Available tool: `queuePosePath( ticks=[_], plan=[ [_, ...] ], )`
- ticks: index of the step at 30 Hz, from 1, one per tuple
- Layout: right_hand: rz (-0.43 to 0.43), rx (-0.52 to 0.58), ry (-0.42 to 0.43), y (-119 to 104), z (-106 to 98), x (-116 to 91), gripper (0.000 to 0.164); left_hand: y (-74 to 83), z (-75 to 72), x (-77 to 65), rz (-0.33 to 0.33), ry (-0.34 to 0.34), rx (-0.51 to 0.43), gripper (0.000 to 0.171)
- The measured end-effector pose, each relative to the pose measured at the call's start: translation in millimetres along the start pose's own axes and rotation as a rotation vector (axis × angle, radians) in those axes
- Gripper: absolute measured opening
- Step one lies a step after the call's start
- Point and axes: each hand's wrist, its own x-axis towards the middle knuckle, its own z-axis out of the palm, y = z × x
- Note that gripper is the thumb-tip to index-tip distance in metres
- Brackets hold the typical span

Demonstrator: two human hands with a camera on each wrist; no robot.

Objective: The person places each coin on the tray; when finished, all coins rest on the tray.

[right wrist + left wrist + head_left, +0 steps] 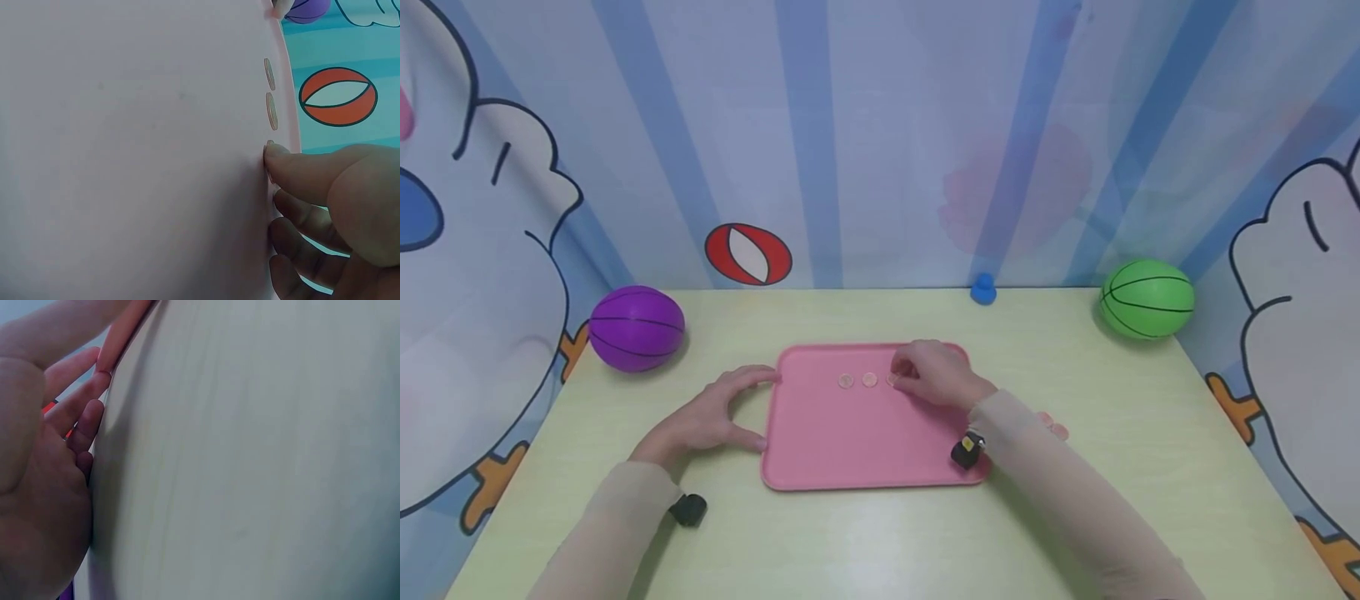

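The left hand [700, 419], spread wide, touches the pink tray's [850, 446] left rim. On its far part lie two coins [869, 380], then a third coin [891, 380] pinched by the right hand [938, 373]; more coins [1059, 432] lie right, on the counter [865, 542].

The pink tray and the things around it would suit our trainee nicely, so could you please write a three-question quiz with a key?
1. Which hand touches a coin?
a) the left
b) the right
c) neither

2. True or false: the purple ball rests on the tray.

3. How many visible coins on the tray are touched by no hand?

Key
1. b: the right hand has its thumb on the coin.
2. False: the ball is on the table, to the left of the tray.
3. Two; they lie in a row with the touched one.
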Motion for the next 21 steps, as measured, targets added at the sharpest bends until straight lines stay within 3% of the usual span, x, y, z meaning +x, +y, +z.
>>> queuePosePath(
  ticks=[15,21],
  plan=[
    [0.031,0.031,-0.022,0,-3,-5,0.018,-0.3,0.0,1.2,0.028,0.004,0.013,0.101],
    [0.018,0.021,-0.006,7,-7,-13,0.023,0.0,-0.2,0.4,0.000,0.000,0.009,0.105]
  ],
)
